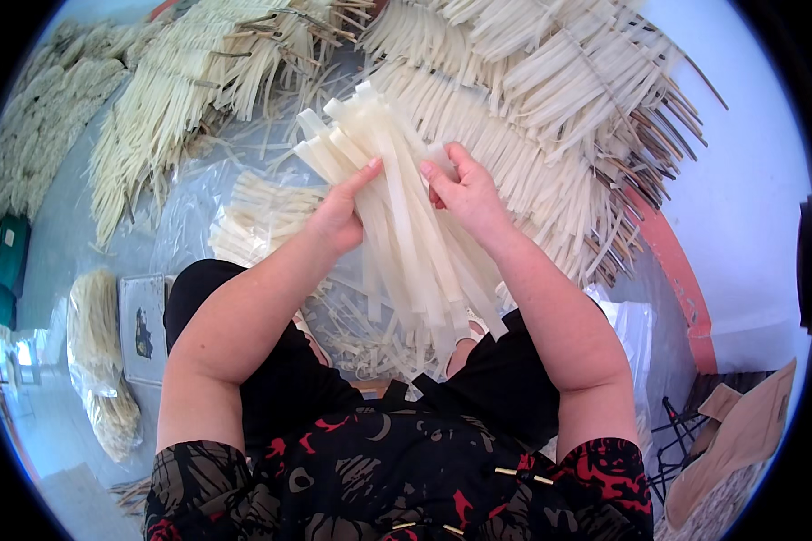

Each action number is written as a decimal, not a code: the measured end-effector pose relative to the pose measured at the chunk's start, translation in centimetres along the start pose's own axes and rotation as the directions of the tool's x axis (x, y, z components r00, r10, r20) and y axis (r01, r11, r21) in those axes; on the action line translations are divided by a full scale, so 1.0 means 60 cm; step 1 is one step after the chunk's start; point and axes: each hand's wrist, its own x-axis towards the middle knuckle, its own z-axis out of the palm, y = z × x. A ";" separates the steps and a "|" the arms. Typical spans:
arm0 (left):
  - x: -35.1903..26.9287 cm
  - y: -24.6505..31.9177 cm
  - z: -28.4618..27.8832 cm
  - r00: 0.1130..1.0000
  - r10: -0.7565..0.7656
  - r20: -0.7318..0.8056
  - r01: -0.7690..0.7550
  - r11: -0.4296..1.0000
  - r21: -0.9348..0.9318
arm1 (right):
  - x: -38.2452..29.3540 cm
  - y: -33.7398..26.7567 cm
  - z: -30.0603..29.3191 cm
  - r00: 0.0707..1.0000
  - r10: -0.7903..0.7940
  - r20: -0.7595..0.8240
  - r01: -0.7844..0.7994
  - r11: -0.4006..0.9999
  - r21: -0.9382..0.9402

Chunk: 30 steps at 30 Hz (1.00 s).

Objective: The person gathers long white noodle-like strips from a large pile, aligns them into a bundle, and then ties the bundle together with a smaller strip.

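Note:
A fanned bundle of flat, pale, translucent strips (pixel 406 223), possibly dried noodles, hangs between my hands, its looped ends upward. My left hand (pixel 345 209) grips the bundle from its left side, with the thumb lying across the front. At the bundle's upper right, my right hand (pixel 463 193) pinches the folded end of a strip (pixel 440 159) between thumb and fingers. The lower ends dangle between my knees, above broken strip pieces (pixel 372 348) on the floor.
Large heaps of similar strips on sticks (pixel 555 88) lie ahead and to the right, with another heap (pixel 169 115) ahead left. A plastic bag of strips (pixel 264 216) lies near my left knee. Farther left are a metal-topped scale (pixel 142 324) and a wrapped bundle (pixel 98 338).

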 end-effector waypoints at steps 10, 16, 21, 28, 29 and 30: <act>-0.008 -0.013 0.012 0.994 0.077 -0.075 -0.060 0.977 0.206 | -0.018 -0.013 0.013 0.995 -0.087 0.045 0.098 0.923 -0.372; 0.000 0.005 -0.007 0.997 0.082 -0.001 -0.082 0.992 0.097 | 0.008 -0.030 -0.026 0.962 0.175 0.207 -0.213 0.960 0.179; 0.004 0.014 -0.022 0.998 0.060 -0.033 -0.055 0.991 0.121 | -0.002 -0.049 -0.016 0.998 0.030 0.062 -0.033 0.998 0.054; -0.006 0.010 -0.016 0.980 0.080 -0.182 -0.039 0.974 0.221 | -0.007 -0.115 -0.103 0.933 -0.260 -0.249 0.298 0.946 0.127; -0.006 0.010 -0.022 0.978 0.060 -0.198 -0.018 0.977 0.211 | -0.013 -0.131 -0.107 0.976 -0.167 -0.139 0.203 0.929 0.310; 0.000 0.004 -0.028 0.978 0.034 -0.206 0.007 0.981 0.195 | -0.021 -0.138 -0.111 0.996 -0.088 -0.018 0.086 0.883 0.462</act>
